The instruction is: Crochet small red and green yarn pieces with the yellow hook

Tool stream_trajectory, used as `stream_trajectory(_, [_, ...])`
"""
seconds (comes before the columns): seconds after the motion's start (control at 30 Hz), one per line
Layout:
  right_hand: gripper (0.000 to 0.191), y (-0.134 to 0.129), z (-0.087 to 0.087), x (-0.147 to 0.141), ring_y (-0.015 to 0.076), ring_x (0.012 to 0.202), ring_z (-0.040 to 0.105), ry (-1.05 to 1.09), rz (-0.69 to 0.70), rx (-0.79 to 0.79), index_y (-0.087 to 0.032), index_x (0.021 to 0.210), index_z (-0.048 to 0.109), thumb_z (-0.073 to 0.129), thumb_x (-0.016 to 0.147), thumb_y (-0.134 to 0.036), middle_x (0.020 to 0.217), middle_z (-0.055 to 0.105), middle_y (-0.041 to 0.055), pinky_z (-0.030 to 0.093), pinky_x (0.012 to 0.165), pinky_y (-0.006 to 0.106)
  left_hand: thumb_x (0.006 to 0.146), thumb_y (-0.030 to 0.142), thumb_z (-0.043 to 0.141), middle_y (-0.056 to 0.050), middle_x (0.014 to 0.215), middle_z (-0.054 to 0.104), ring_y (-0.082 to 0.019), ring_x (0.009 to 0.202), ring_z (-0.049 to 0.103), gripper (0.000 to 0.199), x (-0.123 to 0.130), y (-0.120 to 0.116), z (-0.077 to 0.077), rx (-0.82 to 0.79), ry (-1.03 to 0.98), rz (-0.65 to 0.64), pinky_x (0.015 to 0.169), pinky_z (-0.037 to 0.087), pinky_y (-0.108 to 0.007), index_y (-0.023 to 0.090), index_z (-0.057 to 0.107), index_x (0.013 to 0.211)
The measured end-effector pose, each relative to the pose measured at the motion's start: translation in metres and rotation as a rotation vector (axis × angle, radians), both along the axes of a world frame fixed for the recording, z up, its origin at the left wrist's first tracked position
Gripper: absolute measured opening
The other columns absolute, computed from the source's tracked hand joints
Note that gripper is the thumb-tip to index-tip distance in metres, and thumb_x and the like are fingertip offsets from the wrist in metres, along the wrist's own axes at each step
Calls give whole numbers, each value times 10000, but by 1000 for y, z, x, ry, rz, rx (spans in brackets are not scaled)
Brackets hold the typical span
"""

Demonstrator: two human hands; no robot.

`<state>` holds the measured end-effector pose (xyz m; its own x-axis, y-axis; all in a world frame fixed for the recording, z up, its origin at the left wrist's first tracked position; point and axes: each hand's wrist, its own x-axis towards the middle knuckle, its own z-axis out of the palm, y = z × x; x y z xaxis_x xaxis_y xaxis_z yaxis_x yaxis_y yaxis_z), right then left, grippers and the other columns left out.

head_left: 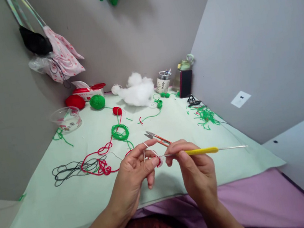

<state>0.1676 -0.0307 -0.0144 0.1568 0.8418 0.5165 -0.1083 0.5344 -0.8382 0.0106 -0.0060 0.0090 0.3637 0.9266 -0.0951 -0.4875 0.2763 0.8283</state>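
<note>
Between thumb and fingers, my left hand (134,173) pinches a small red and white crochet piece (160,161). White yarn (152,149) runs from the piece over my raised left index finger. My right hand (197,168) grips the yellow handle of a crochet hook (201,151), its metal tip pointing left at the piece. Whether the tip is inside a stitch is too small to tell. Just behind my hands lie thread snips (158,138) with orange handles, partly covered by my fingers.
Red yarn (103,165), black cord (68,172) and a green yarn coil (120,132) lie to the left. White stuffing (138,91) sits at the back. Green scraps (206,115), a phone (186,83) and a pen cup (163,82) stand or lie right. A plastic bowl (67,120) is far left.
</note>
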Motion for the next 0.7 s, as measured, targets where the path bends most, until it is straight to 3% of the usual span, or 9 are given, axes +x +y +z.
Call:
stream_trajectory(0.2, [187,-2,1,1,132,748,606,-9,-49,40,-265,1029,784,605,1059,-222,848,681,-5,475,718,310,782,261,922,34,850,647,16,431,456,385,-1,-2,1,-16,16,75,437,352,-155,233,830,1154])
stream_trajectory(0.4, [207,-2,0,0,143,769,632,-56,-8,31,-277,1087,778,579,1070,-222,845,707,-2,498,744,313,793,283,914,36,840,632,6,444,488,339,0,-2,1,16,15,21,441,364,-152,238,839,1121])
stream_trajectory(0.57, [212,-1,0,0,166,864,655,-140,-79,71,-290,1082,809,614,1048,-215,943,739,22,525,782,321,779,287,926,26,870,647,-3,447,500,463,-1,-2,1,-8,32,-4,427,372,-152,223,795,1219])
stream_trajectory(0.7, [217,-1,-1,1,189,944,694,-123,-40,62,-307,1130,816,641,1036,-222,1038,788,42,553,825,340,790,269,921,25,851,672,-6,432,486,596,-2,-1,-2,-13,28,-17,419,351,-153,231,723,1351])
